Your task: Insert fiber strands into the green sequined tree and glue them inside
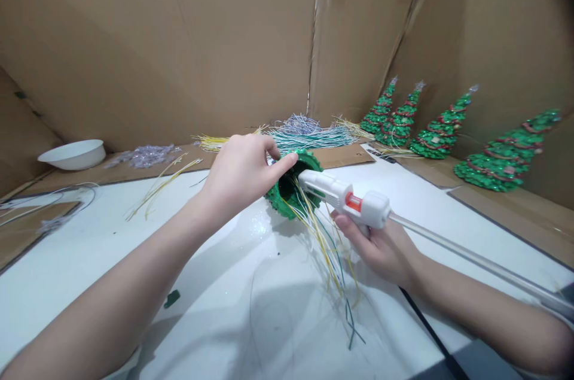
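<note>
A hollow green tree piece (287, 203) lies tipped on the white table, its open base facing me. Yellow, white and green wires (329, 248) trail out of that opening toward me. My left hand (244, 167) grips the upper left rim of the piece, thumb on top. Wrapped round the handle of a white glue gun (332, 188), my right hand (381, 245) holds its nozzle end inside the opening. A long clear glue stick (466, 257) runs out of the gun's back end to the right.
Four decorated green trees (442, 133) stand along the right on cardboard. Bundled wires (309, 137) lie at the back centre. A white bowl (74, 154) and a clear shiny heap (147, 155) are at the back left. Loose yellow wires (161, 185) rest left; cardboard walls surround the table.
</note>
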Demonstrator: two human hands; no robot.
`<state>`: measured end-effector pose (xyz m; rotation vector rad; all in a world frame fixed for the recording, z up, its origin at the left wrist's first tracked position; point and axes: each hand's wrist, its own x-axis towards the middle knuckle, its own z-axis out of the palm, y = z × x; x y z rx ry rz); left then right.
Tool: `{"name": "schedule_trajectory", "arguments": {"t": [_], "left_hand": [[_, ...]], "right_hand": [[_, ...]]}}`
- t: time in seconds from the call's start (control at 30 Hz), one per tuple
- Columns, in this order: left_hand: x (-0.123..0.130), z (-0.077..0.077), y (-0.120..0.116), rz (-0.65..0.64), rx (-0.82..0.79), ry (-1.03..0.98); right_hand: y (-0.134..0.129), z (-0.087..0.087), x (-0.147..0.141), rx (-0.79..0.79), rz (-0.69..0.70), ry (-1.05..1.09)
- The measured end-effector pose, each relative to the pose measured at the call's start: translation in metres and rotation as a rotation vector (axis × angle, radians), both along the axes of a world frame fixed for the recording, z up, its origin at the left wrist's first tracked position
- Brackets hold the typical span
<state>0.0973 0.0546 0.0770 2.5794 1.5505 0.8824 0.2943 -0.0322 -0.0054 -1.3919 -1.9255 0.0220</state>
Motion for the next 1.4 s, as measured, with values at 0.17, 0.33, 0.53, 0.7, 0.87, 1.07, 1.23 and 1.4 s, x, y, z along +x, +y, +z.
{"name": "schedule_trajectory", "arguments": {"t": [0.17,0.33,0.53,0.7,0.87,1.07,1.23,1.4], "left_hand": [[-0.003,0.002,0.001,0.02,-0.001,-0.026],[-0.008,0.005,0.0,0.036,-0.011,-0.069],[-0.015,0.006,0.0,0.091,-0.016,-0.101],[-0.021,0.006,-0.001,0.114,-0.036,-0.127],[-0.03,0.0,-0.006,0.13,-0.052,-0.163],[-0.044,-0.013,-0.014,0.138,-0.032,-0.238],[-0.053,-0.017,-0.023,0.148,-0.042,-0.274],[-0.053,-0.016,-0.027,0.147,-0.045,-0.27]], "right_hand": [[-0.001,-0.005,0.012,0.005,0.019,0.329],[0.027,0.0,0.028,-0.034,-0.03,0.789],[0.081,-0.009,0.072,-0.415,-0.393,0.769],[0.101,-0.023,0.098,-0.559,-0.525,0.538],[0.101,-0.024,0.103,-0.553,-0.612,0.265],[0.104,-0.024,0.109,-0.584,-0.652,-0.061],[0.106,-0.023,0.109,-0.632,-0.684,-0.198],[0.104,-0.022,0.105,-0.627,-0.72,-0.27]]}}
